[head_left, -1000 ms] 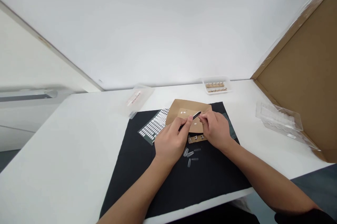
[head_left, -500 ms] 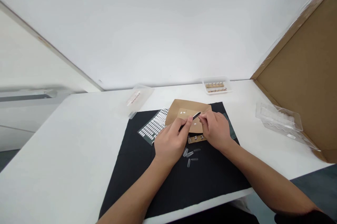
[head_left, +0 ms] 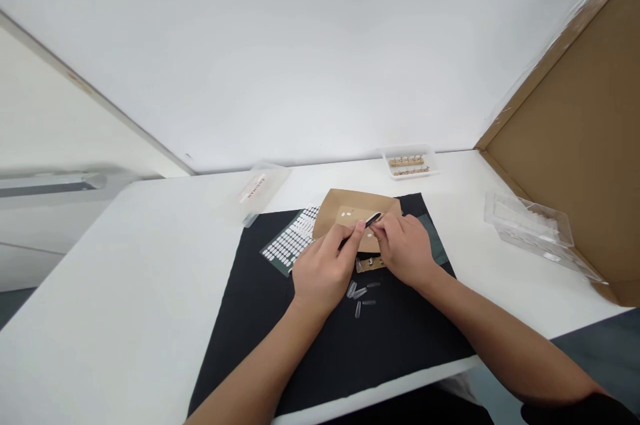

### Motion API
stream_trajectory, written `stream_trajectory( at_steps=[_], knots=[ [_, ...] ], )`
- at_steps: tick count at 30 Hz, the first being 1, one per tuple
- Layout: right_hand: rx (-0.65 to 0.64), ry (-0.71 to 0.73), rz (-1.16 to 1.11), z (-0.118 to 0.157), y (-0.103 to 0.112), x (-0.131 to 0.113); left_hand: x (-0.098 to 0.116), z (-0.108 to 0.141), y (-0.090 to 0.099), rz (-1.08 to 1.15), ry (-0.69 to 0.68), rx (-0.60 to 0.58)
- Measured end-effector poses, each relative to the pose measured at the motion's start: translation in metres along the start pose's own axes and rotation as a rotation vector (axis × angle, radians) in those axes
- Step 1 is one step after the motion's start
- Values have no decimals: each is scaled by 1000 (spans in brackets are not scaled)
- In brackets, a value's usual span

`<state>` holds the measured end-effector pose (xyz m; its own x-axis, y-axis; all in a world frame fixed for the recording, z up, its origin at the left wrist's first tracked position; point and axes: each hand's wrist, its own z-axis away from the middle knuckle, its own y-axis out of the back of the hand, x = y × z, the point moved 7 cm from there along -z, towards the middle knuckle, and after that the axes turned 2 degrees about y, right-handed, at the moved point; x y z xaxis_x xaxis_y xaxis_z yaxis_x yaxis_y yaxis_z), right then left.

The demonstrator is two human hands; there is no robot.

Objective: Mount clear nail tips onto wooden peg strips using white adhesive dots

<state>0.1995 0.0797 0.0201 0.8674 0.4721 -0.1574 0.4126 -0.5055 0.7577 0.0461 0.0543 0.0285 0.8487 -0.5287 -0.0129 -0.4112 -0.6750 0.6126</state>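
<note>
My left hand (head_left: 325, 268) is closed around a slim black nail file (head_left: 373, 219) with a pale edge, its tip pointing up and right past my thumb. At that tip, the fingers of my right hand (head_left: 405, 245) are pinched together; whatever they hold is too small and hidden to make out. Below both hands, several clear nail tips (head_left: 359, 293) lie on a black cloth (head_left: 320, 358). Just behind the hands sits an open brown paper tray (head_left: 363, 198) with a few small white ovals in it. A wooden strip with metal studs (head_left: 367, 265) lies partly covered by my right hand.
A sheet of white oval stickers (head_left: 290, 242) lies left of the tray. Behind it is a translucent lidded case (head_left: 257, 192). A clear box with wooden stands (head_left: 410, 162) sits at the back, and an open clear plastic case (head_left: 533, 222) is at right beside a cardboard panel (head_left: 570, 138).
My right hand has shifted very slightly left and down beside the file's tip. My left hand keeps its hold on the file, and the things on the cloth lie as before.
</note>
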Motion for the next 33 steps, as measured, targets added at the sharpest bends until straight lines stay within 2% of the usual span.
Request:
stream_trajectory(
  at_steps=[6, 14, 19, 25, 29, 31, 33],
  knots=[
    [46, -81, -38, 0, 5, 13, -2, 1, -1, 44, 31, -17],
    [103, -86, -115, 2, 12, 11, 0, -8, 5, 44, 65, 13],
    [102, -110, -162, 4, 13, 13, -5, -12, 7, 175, 124, 37],
    [113, -146, -229, 6, 11, 20, -21, -8, 16, 380, 265, 152],
    [68, -125, -288, 7, 8, 20, -22, -6, 33, 478, 233, 438],
    [46, -120, -322, 7, 7, 19, -24, -4, 37, 554, 273, 551],
    [37, -120, -364, 6, 6, 18, -28, -6, 31, 636, 375, 514]
  ],
)
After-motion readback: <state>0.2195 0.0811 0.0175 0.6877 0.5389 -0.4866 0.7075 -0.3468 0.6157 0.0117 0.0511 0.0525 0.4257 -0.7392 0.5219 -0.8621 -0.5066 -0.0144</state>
